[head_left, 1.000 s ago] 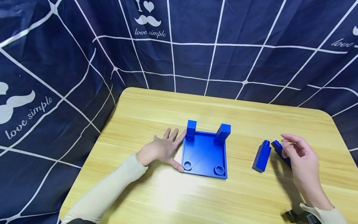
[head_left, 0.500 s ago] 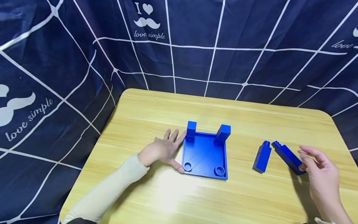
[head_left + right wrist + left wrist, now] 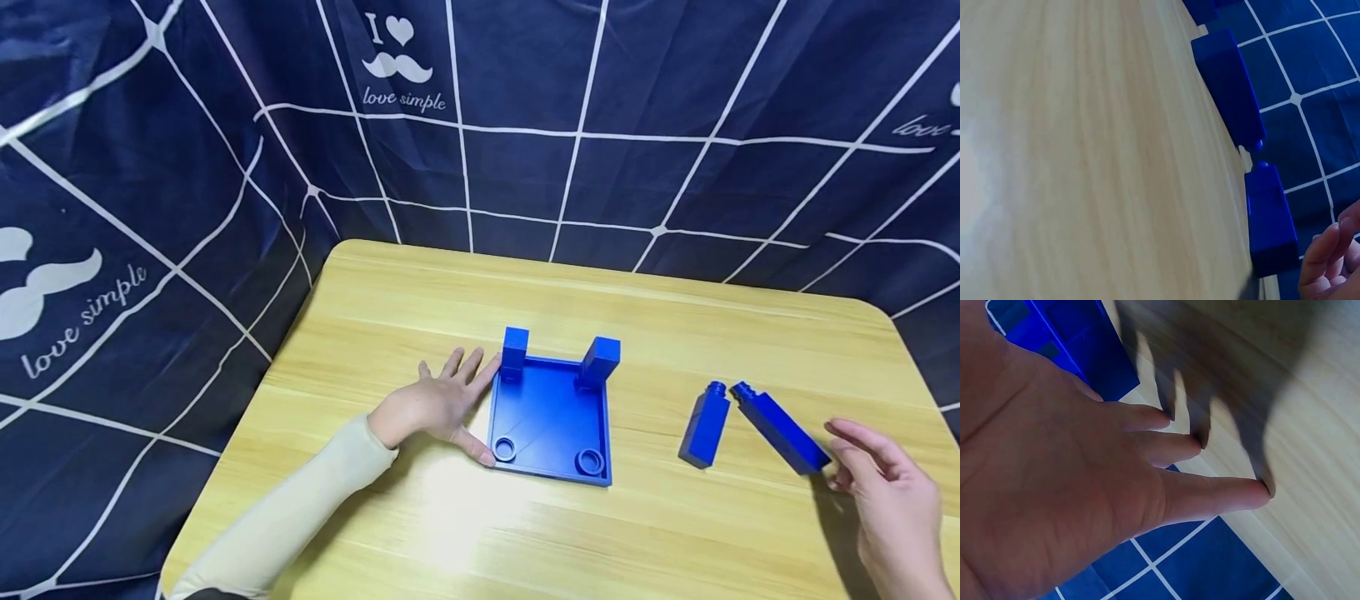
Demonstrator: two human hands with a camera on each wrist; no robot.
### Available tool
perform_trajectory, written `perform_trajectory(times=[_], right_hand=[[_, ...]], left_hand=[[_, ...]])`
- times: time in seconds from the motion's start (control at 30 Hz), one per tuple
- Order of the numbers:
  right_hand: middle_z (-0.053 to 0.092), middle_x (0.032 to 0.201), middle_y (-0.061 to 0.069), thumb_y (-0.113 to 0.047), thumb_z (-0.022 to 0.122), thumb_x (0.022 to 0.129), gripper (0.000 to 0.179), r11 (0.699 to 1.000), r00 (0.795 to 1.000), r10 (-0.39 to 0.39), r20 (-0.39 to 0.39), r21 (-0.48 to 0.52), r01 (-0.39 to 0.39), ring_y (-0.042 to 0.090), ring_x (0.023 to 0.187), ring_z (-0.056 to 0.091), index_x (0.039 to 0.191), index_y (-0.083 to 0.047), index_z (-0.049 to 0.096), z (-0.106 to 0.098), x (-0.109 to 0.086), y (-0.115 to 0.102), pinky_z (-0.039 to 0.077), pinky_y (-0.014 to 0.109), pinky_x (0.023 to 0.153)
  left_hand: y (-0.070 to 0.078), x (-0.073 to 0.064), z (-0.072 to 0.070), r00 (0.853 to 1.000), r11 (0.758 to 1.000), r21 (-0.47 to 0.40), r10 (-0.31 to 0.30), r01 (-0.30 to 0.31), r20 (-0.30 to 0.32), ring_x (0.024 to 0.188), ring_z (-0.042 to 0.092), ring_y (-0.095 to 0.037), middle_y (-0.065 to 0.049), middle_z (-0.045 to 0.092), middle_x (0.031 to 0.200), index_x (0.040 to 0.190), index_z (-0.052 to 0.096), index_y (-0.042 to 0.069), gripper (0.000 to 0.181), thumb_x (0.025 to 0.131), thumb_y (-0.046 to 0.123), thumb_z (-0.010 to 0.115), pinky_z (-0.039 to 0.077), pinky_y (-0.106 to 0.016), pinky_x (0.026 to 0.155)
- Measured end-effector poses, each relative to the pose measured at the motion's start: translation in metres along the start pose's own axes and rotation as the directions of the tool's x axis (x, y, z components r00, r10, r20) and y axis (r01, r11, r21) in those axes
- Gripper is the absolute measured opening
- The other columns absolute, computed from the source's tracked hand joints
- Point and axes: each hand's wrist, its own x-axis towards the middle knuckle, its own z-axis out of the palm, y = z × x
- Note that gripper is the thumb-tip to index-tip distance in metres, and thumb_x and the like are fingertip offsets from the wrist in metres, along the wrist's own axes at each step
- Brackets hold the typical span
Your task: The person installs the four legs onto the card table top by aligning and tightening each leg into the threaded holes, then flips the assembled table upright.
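Observation:
A blue square board (image 3: 551,417) with a raised rim lies on the table. Two blue square posts, a left one (image 3: 515,350) and a right one (image 3: 602,362), stand at its back corners; round sockets (image 3: 590,461) show at the front ones. My left hand (image 3: 431,408) spreads along the board's left side, thumb at the front corner and forefinger at the back one. To the right lie two loose blue posts with threaded ends, one nearer the board (image 3: 703,427) and one slanting (image 3: 780,429). My right hand (image 3: 892,492), fingers loosely bent, holds nothing beside the slanting post's plain end.
The wood-grain table (image 3: 450,283) has rounded back corners. Dark blue cloth (image 3: 525,167) with white lines hangs behind it and on the left. Both loose posts (image 3: 1272,219) also show in the right wrist view.
My right hand has drawn back right and toward me, away from the slanting post, which it was touching and which now shows whole. The left hand and the board stay put.

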Motion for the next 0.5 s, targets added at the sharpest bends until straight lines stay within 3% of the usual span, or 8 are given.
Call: perform_trajectory(times=[0.13,0.33,0.5], right_hand=[[0.082,0.096,-0.008,0.009,0.073,0.1,0.028,0.998,0.999,0.032,0.022,-0.056,-0.031,0.007,0.058,0.059,0.118,-0.009,0.085,-0.007,-0.001,0.001,0.05,0.017,0.05],[0.082,0.104,-0.015,0.007,0.074,0.101,0.034,0.989,0.99,0.072,0.119,-0.135,-0.056,0.003,0.063,0.067,0.119,-0.021,0.085,-0.016,-0.002,0.003,0.049,0.017,0.05],[0.077,0.1,-0.025,-0.003,0.078,0.102,0.036,0.95,0.98,0.126,0.151,-0.303,-0.075,0.003,0.064,0.059,0.117,-0.035,0.082,-0.022,0.002,0.006,0.046,0.018,0.052]], left_hand=[[-0.002,0.0,0.001,1.0,1.0,-0.012,0.014,-0.014,-0.01,0.165,-0.008,-0.042,-0.014,-0.012,0.182,0.173,-0.021,0.028,0.153,0.074,0.085,0.08,0.011,-0.085,0.117],[-0.004,0.0,0.002,1.0,1.0,-0.018,0.024,-0.024,-0.017,0.165,-0.01,-0.042,-0.014,-0.013,0.181,0.173,-0.02,0.027,0.153,0.074,0.085,0.08,0.01,-0.086,0.117],[-0.005,0.0,0.003,0.999,0.999,-0.024,0.028,-0.029,-0.018,0.165,-0.01,-0.042,-0.014,-0.013,0.181,0.173,-0.02,0.027,0.152,0.075,0.084,0.081,0.008,-0.086,0.117]])
